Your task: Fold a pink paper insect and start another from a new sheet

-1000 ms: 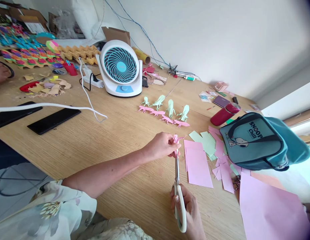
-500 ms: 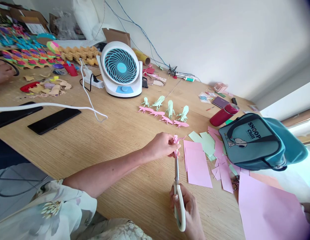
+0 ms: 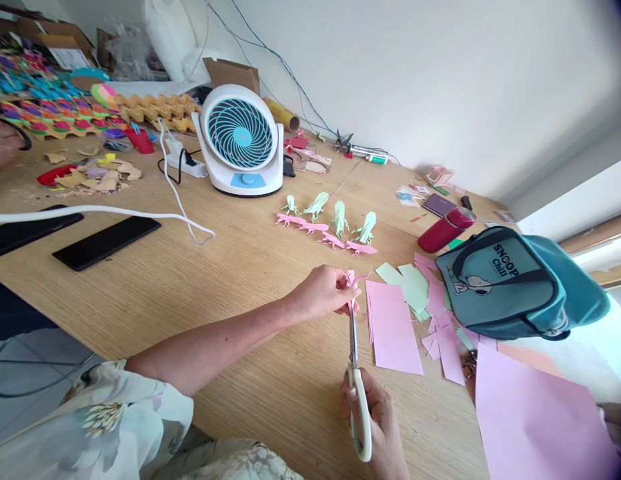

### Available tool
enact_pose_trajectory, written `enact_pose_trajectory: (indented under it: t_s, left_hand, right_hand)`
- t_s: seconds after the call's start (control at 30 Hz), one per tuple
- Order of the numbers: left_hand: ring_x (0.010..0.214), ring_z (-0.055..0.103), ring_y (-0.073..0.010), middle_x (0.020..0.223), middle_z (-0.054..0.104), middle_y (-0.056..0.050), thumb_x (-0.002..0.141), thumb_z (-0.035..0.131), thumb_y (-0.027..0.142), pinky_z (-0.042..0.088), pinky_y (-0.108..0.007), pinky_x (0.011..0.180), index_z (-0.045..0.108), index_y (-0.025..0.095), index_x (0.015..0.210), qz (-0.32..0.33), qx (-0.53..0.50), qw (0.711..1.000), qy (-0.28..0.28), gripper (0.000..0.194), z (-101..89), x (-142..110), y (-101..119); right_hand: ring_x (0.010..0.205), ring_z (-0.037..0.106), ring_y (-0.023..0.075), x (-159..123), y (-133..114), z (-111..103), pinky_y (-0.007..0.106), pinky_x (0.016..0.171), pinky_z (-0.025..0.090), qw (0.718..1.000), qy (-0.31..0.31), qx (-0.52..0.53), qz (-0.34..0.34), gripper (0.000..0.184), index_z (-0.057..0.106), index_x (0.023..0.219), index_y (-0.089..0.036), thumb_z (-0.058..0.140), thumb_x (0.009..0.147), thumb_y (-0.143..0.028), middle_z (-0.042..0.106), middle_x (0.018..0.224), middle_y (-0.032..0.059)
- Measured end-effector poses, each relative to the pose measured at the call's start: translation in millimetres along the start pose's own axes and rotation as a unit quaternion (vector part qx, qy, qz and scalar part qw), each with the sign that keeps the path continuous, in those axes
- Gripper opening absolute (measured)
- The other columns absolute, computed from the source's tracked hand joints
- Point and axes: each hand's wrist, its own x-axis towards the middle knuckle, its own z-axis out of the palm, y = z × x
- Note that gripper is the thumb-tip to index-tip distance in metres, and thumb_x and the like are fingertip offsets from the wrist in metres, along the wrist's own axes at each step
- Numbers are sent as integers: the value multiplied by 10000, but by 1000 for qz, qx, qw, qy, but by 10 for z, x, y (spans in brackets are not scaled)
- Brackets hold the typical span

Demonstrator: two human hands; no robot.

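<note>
Between its fingertips my left hand pinches a small pink folded-paper figure. White-handled scissors are gripped in my right hand. Their blades point away from me and meet the lower end of the pink figure; how far the tips reach is hidden by my fingers. Beyond my left hand, several pink folded-paper animals stand in a row, with several pale green ones behind them. Just right of the scissors lies a small stack of pink paper sheets.
Green paper pieces, a red flask, a teal bag and a large pink sheet sit to the right. A fan stands at the back, phones lie left. Another person's hand shows at the left edge.
Almost nothing differs. The whole view has shifted slightly, while both hands, the scissors and the pink figure keep the same arrangement.
</note>
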Motion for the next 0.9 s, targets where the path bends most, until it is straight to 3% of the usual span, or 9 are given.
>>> enact_pose_trajectory:
  t_s: [0.3,0.9]
  left_hand:
    - [612,711,-134,703,728,-67,870,568,195,557,-198,554,574,122,706,-38,-20,999,-9,180,1,9,17]
    - [623,699,-122,715,732,-70,867,579,221,527,-191,566,582,116,686,-76,-19,997,-25,209,21,-47,46]
  right_hand:
    - [546,345,117,-6,103,-4,249,502,262,1000,14,7,-9,397,497,722,-198,520,896,-554,385,603,-37]
    - [560,377,124,-8,23,10,256,520,278,1000,8,3,1,405,527,758,-197,506,894,-579,435,613,-28]
